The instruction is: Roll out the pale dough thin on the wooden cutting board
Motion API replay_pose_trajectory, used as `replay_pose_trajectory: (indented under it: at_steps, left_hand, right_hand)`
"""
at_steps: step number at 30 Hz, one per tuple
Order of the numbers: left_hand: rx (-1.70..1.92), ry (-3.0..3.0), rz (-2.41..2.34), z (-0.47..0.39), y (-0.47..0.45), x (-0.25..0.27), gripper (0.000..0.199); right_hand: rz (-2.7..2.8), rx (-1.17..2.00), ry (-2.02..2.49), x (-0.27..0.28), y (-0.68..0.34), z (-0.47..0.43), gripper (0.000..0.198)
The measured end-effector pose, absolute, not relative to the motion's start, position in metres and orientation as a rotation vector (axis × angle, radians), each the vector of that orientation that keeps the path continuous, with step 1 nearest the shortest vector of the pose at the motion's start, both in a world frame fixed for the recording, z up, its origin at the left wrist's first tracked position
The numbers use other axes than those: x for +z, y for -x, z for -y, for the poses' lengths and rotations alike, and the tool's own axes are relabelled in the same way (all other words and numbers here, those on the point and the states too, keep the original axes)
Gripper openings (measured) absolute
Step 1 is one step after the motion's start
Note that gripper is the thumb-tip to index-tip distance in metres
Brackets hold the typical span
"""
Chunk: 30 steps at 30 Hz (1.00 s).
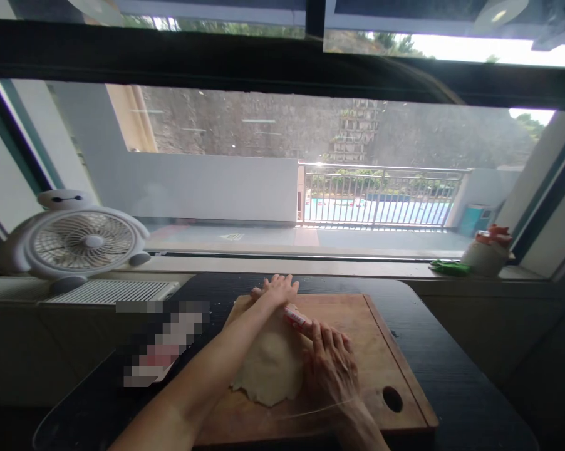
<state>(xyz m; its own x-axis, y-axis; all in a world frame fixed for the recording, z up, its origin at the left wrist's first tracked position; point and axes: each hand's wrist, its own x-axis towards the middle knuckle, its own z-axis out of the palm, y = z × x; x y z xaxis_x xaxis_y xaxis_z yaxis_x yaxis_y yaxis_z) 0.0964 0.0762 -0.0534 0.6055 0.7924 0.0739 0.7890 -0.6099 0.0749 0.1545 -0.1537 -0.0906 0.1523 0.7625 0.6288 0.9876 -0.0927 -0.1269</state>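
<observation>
Head view: two hands [281, 292] [334, 360] grasping one rolling pin [295, 317] across one dough sheet [270, 369], one cutting board [381, 351] beneath.

Both arms are bare along the stretch in view, skin showing from the hands down to the bottom edge. The left forearm [217, 369] is the longer piece, smooth in outline, slender at the wrist and broadening steadily toward the elbow. The left hand [281, 290] looks small, with short-looking fingers and rounded tips. The right hand [333, 360] appears larger and bonier, with long, slim fingers, creased knuckles and raised ridges across its back; the right forearm [364, 426] shows only briefly. Fingernail detail is too small to tell.
</observation>
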Motion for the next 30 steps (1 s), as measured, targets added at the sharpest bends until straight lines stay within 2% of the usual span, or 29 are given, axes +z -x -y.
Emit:
replay_pose_trajectory:
  at_steps: [13,22,30]
  left_hand:
    - [0.062,-2.777,-1.450,-0.024,-0.009,-0.050,0.051]
    - [0.022,-2.604,-1.668,-0.055,-0.091,-0.050,0.048]
    - [0.211,-2.722,-1.488,-0.060,-0.111,-0.054,0.042]
  right_hand:
    - [1.718,-0.650,1.786,-0.089,-0.123,0.175,0.048]
    - [1.659,-0.497,1.929,-0.082,-0.152,0.158,0.043]
    - [1.624,-0.567,1.936,-0.085,-0.150,0.157,0.044]
